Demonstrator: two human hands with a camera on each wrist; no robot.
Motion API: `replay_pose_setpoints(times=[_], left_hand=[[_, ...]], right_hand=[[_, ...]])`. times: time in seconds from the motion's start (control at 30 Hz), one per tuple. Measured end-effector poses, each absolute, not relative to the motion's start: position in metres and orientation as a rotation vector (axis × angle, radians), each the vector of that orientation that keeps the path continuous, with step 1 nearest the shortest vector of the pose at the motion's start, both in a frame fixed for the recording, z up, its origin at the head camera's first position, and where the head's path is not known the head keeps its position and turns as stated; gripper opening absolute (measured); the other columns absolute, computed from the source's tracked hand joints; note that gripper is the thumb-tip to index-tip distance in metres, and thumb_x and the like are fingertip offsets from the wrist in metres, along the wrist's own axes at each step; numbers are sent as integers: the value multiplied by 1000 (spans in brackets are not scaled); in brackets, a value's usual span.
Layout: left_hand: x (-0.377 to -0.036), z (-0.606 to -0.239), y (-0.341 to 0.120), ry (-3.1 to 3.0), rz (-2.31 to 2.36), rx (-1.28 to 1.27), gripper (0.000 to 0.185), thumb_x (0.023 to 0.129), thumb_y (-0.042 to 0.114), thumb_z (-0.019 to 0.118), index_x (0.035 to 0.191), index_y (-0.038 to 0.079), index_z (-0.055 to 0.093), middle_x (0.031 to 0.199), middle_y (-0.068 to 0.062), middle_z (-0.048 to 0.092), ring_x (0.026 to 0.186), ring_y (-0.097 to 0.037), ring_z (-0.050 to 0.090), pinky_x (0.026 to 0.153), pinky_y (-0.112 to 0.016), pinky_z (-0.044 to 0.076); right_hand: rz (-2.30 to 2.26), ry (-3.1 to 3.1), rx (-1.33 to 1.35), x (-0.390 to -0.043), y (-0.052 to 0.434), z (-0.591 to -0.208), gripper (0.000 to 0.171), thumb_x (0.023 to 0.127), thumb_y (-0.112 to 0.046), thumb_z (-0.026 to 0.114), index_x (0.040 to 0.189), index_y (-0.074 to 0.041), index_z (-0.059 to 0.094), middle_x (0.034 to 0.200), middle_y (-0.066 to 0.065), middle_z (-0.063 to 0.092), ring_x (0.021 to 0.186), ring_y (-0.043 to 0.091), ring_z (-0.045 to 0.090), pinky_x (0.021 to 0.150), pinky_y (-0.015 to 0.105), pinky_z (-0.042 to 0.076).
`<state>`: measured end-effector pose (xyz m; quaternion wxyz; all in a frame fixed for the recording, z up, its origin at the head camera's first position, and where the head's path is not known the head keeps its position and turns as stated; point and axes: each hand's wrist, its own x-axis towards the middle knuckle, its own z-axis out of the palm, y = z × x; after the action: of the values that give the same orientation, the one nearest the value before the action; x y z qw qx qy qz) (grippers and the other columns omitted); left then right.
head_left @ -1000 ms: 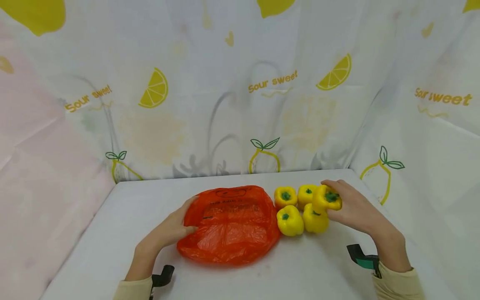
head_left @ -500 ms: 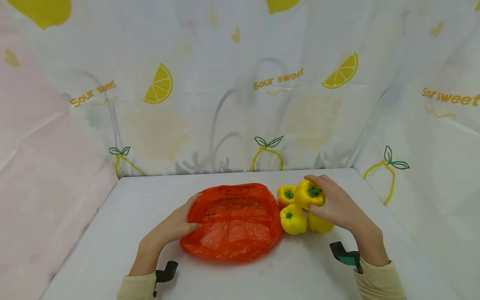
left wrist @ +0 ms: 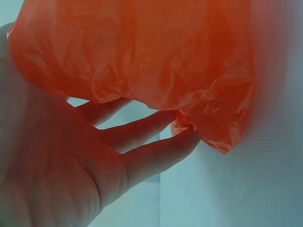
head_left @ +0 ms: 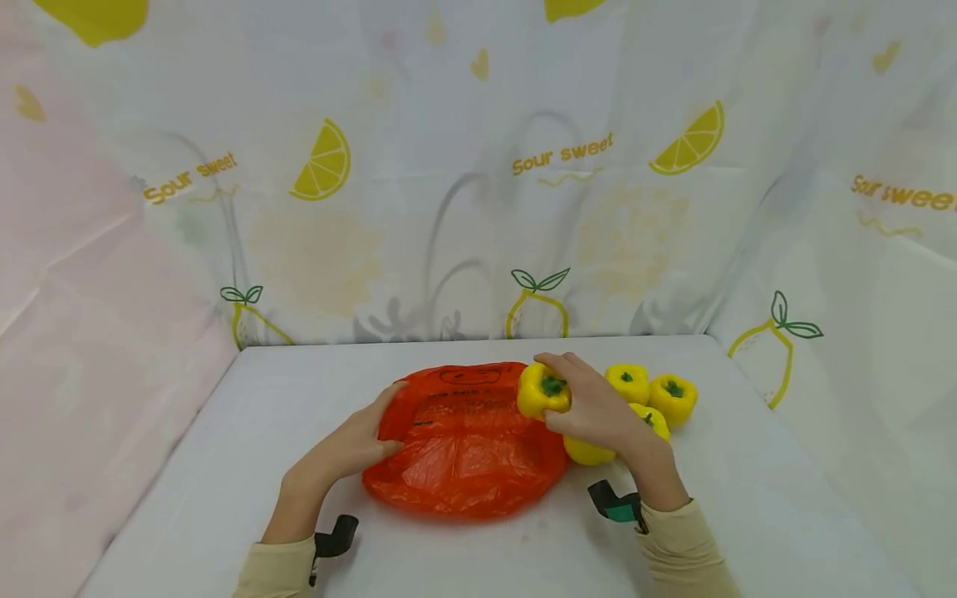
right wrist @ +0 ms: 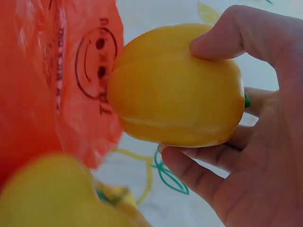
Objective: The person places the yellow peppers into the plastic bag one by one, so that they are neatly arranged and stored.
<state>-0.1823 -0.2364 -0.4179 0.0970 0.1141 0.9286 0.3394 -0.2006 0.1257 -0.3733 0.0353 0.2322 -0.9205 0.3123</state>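
Note:
My right hand [head_left: 594, 407] pinches a yellow bell pepper [head_left: 542, 390] between thumb and fingers, in front of the upper right part of a red plastic bag [head_left: 463, 469]. Its green stem faces me in the head view; the right wrist view shows its smooth yellow side [right wrist: 175, 90] beside the bag's printed smiley face. At the bag's left side, my left hand [head_left: 351, 440] grips the edge. Bent fingers [left wrist: 161, 153] reach under the orange-red plastic in the left wrist view, with a gathered bit of it between two fingertips. The bag's opening is not visible.
Several more yellow bell peppers stand right of the bag: one [head_left: 626, 382] at the back, another [head_left: 674, 400] farther right, and one [head_left: 589, 451] near the bag, partly behind my right hand. They rest on a white table [head_left: 478, 565]. A lemon-print cloth [head_left: 419, 232] hangs behind.
My right hand has carried the yellow bell pepper left, from above the other peppers to the bag's right side. Peppers at the right have come into view. My left hand stays on the bag.

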Motion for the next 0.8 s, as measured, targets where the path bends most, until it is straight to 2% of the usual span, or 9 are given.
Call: replay_pose_setpoints(times=[0.17, 0.3, 0.5, 0.8], left_hand=[[-182, -418, -237, 2747, 1005, 332, 84, 89, 13, 64, 159, 26, 18, 163, -13, 29, 146, -41, 34, 113, -65, 32], [-182, -418, -237, 2743, 1002, 327, 85, 90, 13, 63, 159, 28, 17, 161, -13, 31, 144, -41, 36, 112, -65, 34], [-182, -415, -235, 2736, 1000, 282, 86, 90, 14, 64, 159, 31, 15, 159, -13, 36, 140, -40, 42, 110, -64, 38], [-181, -419, -233, 2715, 1010, 253, 85, 89, 16, 65, 158, 36, 19, 159, -9, 38, 142, -36, 40, 112, -63, 36]], right_hand=[[1034, -2850, 750, -204, 101, -381, 74, 75, -24, 68, 145, -24, 45, 123, -6, 54, 98, 15, 53, 86, 35, 48], [1115, -2891, 705, -205, 83, -384, 76, 75, -25, 67, 147, -24, 42, 133, -7, 54, 105, 15, 52, 94, 38, 48], [1179, -2928, 693, -210, 56, -387, 76, 74, -24, 66, 146, -22, 39, 125, -6, 56, 101, 15, 53, 90, 35, 48], [1142, -2934, 775, -216, 28, -403, 75, 75, -24, 66, 145, -19, 39, 135, -3, 53, 109, 15, 51, 99, 37, 48]])
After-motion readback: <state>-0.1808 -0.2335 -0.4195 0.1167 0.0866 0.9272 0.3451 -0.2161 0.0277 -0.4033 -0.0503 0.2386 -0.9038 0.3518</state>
